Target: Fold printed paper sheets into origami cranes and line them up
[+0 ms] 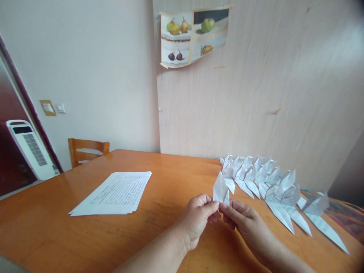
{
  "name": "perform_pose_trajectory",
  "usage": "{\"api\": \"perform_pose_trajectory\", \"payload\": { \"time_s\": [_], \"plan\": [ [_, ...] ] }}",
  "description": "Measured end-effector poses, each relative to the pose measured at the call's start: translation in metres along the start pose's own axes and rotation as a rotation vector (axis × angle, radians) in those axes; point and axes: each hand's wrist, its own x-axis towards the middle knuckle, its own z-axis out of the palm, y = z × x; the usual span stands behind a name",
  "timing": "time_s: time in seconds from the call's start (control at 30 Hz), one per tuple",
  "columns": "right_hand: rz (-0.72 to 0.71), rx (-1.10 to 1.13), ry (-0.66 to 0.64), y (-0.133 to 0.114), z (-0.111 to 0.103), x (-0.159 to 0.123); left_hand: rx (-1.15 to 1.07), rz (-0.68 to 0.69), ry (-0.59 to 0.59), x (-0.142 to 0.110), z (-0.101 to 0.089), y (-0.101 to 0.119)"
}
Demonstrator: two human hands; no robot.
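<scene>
A small piece of folded white paper point(221, 188) with a pointed top is held upright above the table. My left hand point(201, 211) pinches its lower left edge between thumb and fingers. On the lower right, my right hand point(238, 213) grips the same paper, its thumb close beside the left thumb. The paper's lower end is partly hidden behind both thumbs. Just past my right hand stand several folded paper figures point(274, 203), with raised peaks and long pointed ends directed toward me.
A stack of printed sheets point(113, 193) lies on the left of the wooden table point(176, 174). A wooden chair point(88, 146) stands at the far left edge. The wall behind carries a fruit picture point(190, 41). Clear plastic-like material point(345, 212) sits at the right edge.
</scene>
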Motion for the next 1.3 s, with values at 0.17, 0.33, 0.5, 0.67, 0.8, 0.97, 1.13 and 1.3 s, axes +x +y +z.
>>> {"api": "perform_pose_trajectory", "payload": {
  "time_s": [0.17,0.33,0.5,0.67,0.8,0.97,1.13,1.3],
  "plan": [
    [-0.001,0.019,-0.015,-0.0044,0.0024,-0.0014,-0.023,-0.007,-0.013,0.0012,-0.0012,-0.001],
    [0.004,0.043,-0.004,-0.0047,0.0022,-0.0017,-0.057,-0.02,-0.039,0.0027,-0.0031,-0.0016],
    [0.014,0.035,0.028,-0.0036,0.0006,-0.0021,-0.062,-0.033,-0.052,0.003,-0.0037,-0.0013],
    [-0.02,-0.071,0.063,-0.0013,0.001,-0.0002,-0.028,-0.051,-0.042,0.0022,-0.0027,-0.0003],
    [-0.055,-0.185,0.097,0.001,0.0013,0.0009,0.065,-0.04,0.0,0.0003,0.0003,0.0037],
    [-0.108,-0.402,0.12,0.0022,0.0036,-0.002,0.115,0.097,0.096,0.0014,0.001,0.0077],
    [-0.163,-0.57,0.116,0.003,0.0051,-0.0049,0.176,0.182,0.149,0.0052,-0.0027,0.0057],
    [-0.182,-0.649,0.113,0.0022,0.0052,-0.006,0.238,0.206,0.2,0.0049,-0.0026,0.0053]
  ]
}}
